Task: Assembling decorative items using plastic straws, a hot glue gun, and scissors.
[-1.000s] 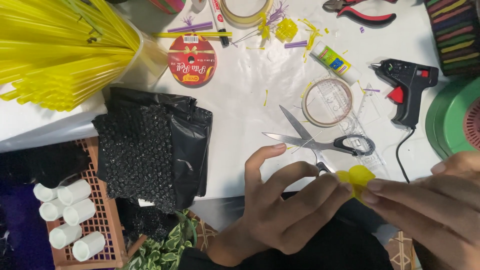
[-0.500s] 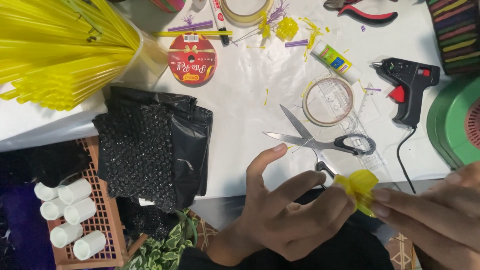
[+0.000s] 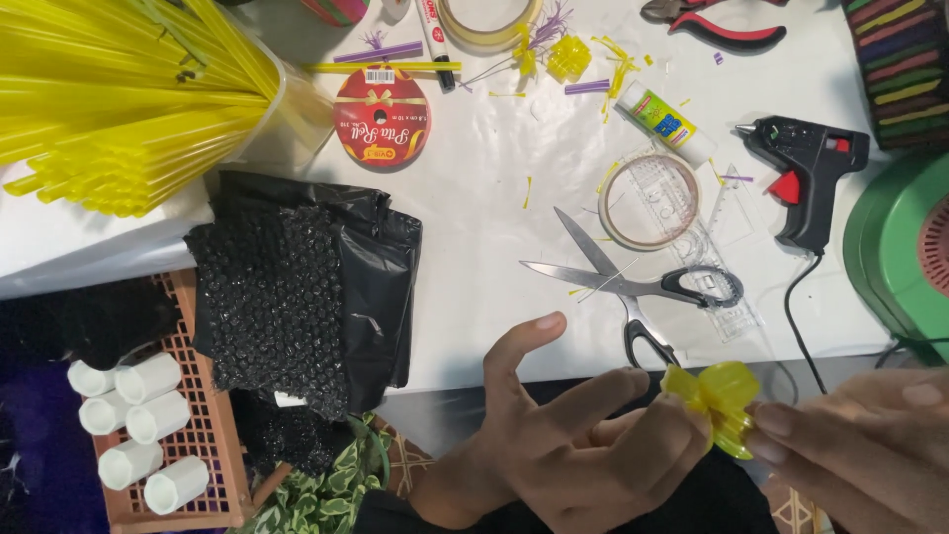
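Yellow plastic bow-like piece [image 3: 720, 403], small and translucent, is held at the lower right of the view, just off the near edge of the white table [image 3: 474, 247]. It is pinched between the fingertips of the left hand [image 3: 573, 445] and those of the right hand [image 3: 860, 450], both closed on it. Open scissors [image 3: 618, 282] are seen just beyond the hands, with a tape ring [image 3: 647, 198] and a black glue gun [image 3: 806, 173] further back. A bundle of yellow straws [image 3: 119, 99] lies at the upper left.
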